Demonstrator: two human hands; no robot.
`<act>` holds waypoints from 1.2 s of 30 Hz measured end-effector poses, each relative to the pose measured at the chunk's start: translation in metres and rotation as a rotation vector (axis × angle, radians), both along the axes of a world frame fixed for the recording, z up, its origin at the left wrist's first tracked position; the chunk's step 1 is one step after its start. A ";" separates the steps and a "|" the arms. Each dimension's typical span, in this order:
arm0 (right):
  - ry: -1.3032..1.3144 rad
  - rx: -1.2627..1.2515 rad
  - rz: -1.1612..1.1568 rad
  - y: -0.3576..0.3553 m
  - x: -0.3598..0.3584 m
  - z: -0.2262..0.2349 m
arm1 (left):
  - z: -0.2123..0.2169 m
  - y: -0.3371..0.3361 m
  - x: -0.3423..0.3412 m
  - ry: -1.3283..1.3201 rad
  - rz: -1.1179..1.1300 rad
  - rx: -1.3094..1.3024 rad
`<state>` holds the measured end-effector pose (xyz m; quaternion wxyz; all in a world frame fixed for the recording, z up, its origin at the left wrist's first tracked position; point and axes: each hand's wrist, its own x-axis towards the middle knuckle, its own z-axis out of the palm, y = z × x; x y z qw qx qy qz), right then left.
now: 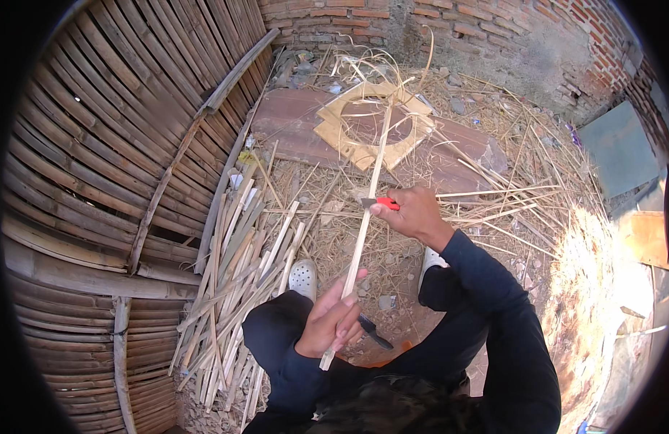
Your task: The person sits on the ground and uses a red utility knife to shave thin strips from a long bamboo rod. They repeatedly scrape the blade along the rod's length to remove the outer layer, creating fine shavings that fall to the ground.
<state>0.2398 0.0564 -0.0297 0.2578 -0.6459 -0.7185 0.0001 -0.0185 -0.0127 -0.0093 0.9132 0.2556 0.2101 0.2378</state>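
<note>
The right hand [414,212] was closed around a red-handled knife [381,204], its blade set against a long bamboo strip [369,210]. The left hand [334,322] gripped the strip's near end, fingers curled round it, so the strip ran from the lap away toward the far ground. To the left lay a pile of split bamboo slats [240,275], beside a woven bamboo wall [110,159]. Farther off, a flat frame with a round opening [370,119] rested on a board below a brick wall [457,29].

Dirt ground [392,260] strewn with straw, bamboo strips [240,267] and boards [305,123].
</note>
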 end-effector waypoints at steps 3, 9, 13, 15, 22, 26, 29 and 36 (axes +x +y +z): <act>0.015 0.049 0.168 -0.024 -0.024 0.004 | -0.001 0.001 -0.008 -0.039 -0.055 -0.003; 0.018 0.055 -0.204 0.022 0.048 -0.004 | 0.000 -0.005 -0.005 -0.011 -0.111 0.044; 0.035 0.076 0.037 -0.008 0.006 -0.002 | -0.001 -0.003 -0.007 -0.020 -0.085 0.079; 0.091 0.048 0.183 -0.029 -0.018 -0.002 | 0.000 -0.003 -0.008 -0.008 -0.074 0.074; 0.264 -0.021 -0.558 0.039 0.145 0.007 | 0.004 -0.011 -0.004 0.098 -0.273 0.170; 0.160 -0.069 -0.513 0.016 0.135 -0.010 | -0.005 -0.011 0.007 0.260 -0.191 0.332; 0.111 -0.026 -0.134 0.004 0.063 0.012 | -0.007 -0.015 0.006 0.446 0.022 0.489; 0.097 0.019 0.136 -0.028 -0.010 0.016 | -0.012 -0.009 0.012 0.390 0.131 0.469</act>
